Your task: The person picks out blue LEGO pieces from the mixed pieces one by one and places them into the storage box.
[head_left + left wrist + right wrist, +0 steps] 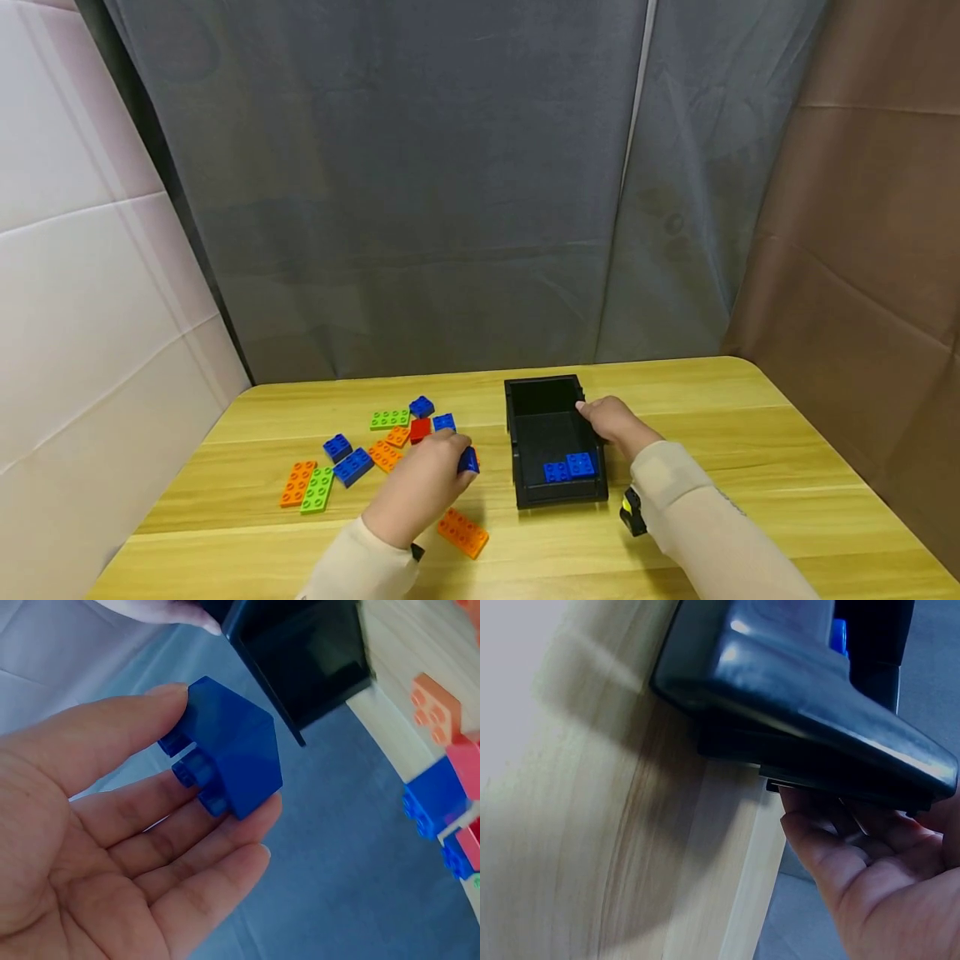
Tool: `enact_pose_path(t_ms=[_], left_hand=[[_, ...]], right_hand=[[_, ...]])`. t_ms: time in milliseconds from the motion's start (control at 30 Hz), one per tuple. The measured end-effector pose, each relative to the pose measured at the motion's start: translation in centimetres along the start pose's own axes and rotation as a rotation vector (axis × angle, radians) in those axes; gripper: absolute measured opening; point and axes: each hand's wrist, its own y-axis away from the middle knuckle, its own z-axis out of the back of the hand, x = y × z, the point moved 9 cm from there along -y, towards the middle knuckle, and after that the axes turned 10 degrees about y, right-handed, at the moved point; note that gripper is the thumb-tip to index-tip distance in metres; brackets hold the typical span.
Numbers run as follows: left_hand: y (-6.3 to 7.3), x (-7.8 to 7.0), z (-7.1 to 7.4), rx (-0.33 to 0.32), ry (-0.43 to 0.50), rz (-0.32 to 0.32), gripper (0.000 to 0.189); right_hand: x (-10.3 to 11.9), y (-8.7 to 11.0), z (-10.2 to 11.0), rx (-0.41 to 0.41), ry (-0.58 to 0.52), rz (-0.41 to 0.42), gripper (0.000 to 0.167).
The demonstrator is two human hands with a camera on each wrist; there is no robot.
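My left hand (pixel 429 479) pinches a blue toy building brick (pixel 238 742) between thumb and fingers, raised above the table left of a black bin (pixel 547 429). In the left wrist view the brick's studs face the palm. Two blue bricks (pixel 581 465) lie inside the bin at its near end. At the bin's right side, my right hand (pixel 618 425) grips the wall, thumb over the rim. The right wrist view shows the fingers (pixel 817 844) curled under the outer edge. Close below the left hand lies an orange brick (pixel 462 533).
Left of the bin, bricks are scattered: green bricks (pixel 317 489), orange bricks (pixel 298 483), blue bricks (pixel 352 467) and a red brick (pixel 420 430). They lie on a wooden table (pixel 240 533). A grey curtain (pixel 420 208) hangs behind the table's far edge.
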Motion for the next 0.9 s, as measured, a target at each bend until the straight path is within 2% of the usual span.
enact_pose_path(t_ms=[133,400,700,900], left_hand=[[-0.6,-1.1,-0.3,0.001,-0.003,-0.028,0.027],[-1.7,-3.4,-1.1,-0.042,-0.036,-0.127,0.027],[-2.9,-5.3,-1.6,-0.049,-0.030,-0.164,0.036],[-3.5,-6.1,-1.9,-0.043,-0.019,-0.199,0.036]], right_hand=[[0.0,0.0,0.1,0.001,0.006,0.003,0.035],[-0.2,0.0,0.3,-0.010,0.008,-0.001,0.032],[-0.8,-0.7,0.3,-0.024,0.012,0.000,0.036],[-0.3,-0.2,0.4,-0.021,0.006,-0.002,0.034]])
